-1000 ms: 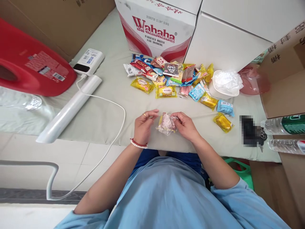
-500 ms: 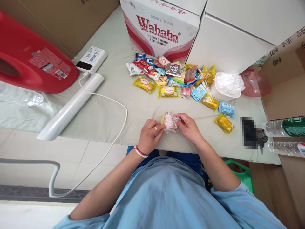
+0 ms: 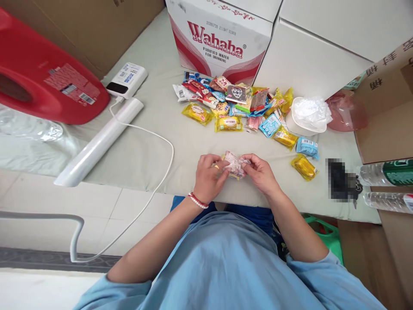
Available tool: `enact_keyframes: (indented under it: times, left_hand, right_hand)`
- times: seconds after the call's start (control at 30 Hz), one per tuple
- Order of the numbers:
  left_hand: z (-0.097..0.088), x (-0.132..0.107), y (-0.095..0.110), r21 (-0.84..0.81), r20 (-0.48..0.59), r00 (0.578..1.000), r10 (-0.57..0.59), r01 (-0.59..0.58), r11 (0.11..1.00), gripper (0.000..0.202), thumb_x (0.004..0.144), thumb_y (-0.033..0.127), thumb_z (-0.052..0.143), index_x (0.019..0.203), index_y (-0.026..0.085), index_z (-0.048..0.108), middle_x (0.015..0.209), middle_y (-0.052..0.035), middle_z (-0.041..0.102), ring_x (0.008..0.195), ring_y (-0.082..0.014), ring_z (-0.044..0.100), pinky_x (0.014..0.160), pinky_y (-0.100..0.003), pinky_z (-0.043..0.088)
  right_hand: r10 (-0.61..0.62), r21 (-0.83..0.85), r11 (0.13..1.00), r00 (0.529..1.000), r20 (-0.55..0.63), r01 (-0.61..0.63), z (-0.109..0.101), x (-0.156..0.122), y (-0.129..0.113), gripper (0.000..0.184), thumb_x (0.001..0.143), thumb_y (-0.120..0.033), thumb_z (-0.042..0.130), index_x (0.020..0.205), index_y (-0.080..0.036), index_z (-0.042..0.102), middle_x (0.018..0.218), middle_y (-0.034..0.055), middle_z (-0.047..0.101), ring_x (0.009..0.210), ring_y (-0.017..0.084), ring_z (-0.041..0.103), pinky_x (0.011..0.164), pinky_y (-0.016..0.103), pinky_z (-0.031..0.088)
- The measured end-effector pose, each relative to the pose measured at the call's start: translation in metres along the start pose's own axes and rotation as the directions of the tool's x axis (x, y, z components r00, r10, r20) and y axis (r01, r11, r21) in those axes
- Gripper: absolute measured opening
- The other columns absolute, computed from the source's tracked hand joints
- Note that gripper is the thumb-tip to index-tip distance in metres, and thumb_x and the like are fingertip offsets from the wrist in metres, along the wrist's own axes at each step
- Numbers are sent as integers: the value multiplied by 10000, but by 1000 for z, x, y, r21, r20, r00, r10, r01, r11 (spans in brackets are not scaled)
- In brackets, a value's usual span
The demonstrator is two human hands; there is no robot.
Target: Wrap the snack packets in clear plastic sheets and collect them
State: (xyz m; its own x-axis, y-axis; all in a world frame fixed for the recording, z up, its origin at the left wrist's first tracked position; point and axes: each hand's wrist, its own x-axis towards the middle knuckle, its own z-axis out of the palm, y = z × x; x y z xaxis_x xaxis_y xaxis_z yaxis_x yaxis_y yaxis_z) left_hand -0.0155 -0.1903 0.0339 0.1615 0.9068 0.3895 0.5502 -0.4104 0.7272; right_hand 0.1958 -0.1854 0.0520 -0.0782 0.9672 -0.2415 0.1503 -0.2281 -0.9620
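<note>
Close to the front edge of the cloth-covered table [image 3: 193,142], a small bundle wrapped in clear film [image 3: 232,163] sits between my two hands. It looks pinkish with some yellow at its edges; the contents are hard to make out. My left hand [image 3: 211,174], with a ring and a red-and-white bracelet, has its fingers closed on the bundle's left side. On the other side my right hand [image 3: 260,172] pinches the loose film. Beyond them lies a heap of packaged snacks [image 3: 237,94], with a yellow snack packet [image 3: 228,124] at its near side.
At left are a red jug [image 3: 64,82], a white device [image 3: 127,79] with a cable, and a film roll [image 3: 100,142]. A Wahaha box [image 3: 219,43] stands behind the snacks. Toward the right are a white tub [image 3: 308,116], a yellow packet [image 3: 304,167] and plastic bottles [image 3: 387,172].
My left hand has shifted a little to the right and turned further over the wrapped bundle. The bundle and my right hand have moved slightly rightward. The camera view has shifted a little.
</note>
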Motion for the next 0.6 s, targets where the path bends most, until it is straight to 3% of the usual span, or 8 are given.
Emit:
enact_keyframes:
  times: [0.07, 0.17, 0.3, 0.4, 0.5, 0.6]
  left_hand:
    - [-1, 4, -4, -39, -113, 984, -135, 132, 991, 181, 976, 354, 619, 948, 229, 748, 901, -44, 666, 869, -196, 608, 846, -363, 511]
    - [-10, 3, -18, -127, -212, 902, -376, 356, 926, 188, 951, 360, 614, 901, 210, 715, 843, -12, 658, 723, -150, 580, 709, -298, 486]
    - [-25, -8, -36, -142, -211, 781, -588, 570, 809, 192, 911, 383, 615, 880, 208, 687, 821, -3, 667, 719, -156, 596, 714, -297, 477]
    - [-32, -10, -42, -165, -187, 721, -667, 647, 745, 248, 930, 444, 586, 925, 214, 681, 798, -6, 677, 724, -173, 614, 735, -314, 480]
    - [-36, -3, -41, -253, -82, 728, -681, 645, 721, 438, 964, 560, 524, 1174, 199, 654, 906, -33, 734, 709, -175, 633, 733, -327, 494]
    - [-33, 9, -38, -214, 21, 750, -661, 649, 730, 691, 841, 582, 696, 1374, 165, 559, 1050, -72, 762, 733, -185, 653, 753, -339, 502]
  right_hand:
    - [3, -25, 1000, 999, -38, -4, -9, -7, 1, 384, 840, -509, 730, 1073, -211, 665, 715, -27, 646, 627, 156, 601, 677, 309, 509]
    - [38, -68, 997, 993, -110, -46, -30, -27, 11, 407, 843, -530, 741, 1080, -206, 676, 738, -20, 651, 636, 149, 593, 670, 302, 512]
    - [97, -230, 966, 991, -90, -115, -59, -56, 28, 445, 862, -580, 713, 1105, -208, 706, 776, 10, 669, 664, 172, 606, 648, 324, 538]
    - [-37, -491, 870, 991, -132, -33, -71, -63, 21, 427, 912, -569, 666, 1139, -215, 740, 995, 86, 706, 822, 216, 663, 693, 360, 566]
    - [-246, -634, 767, 956, -158, 92, -65, -54, -2, 386, 990, -546, 595, 1152, -229, 743, 1147, 117, 682, 943, 235, 666, 776, 388, 577]
    - [-404, -710, 653, 914, -33, 263, -38, -31, -25, 412, 993, -575, 616, 1204, -241, 733, 1161, 121, 686, 1079, 281, 623, 946, 456, 540]
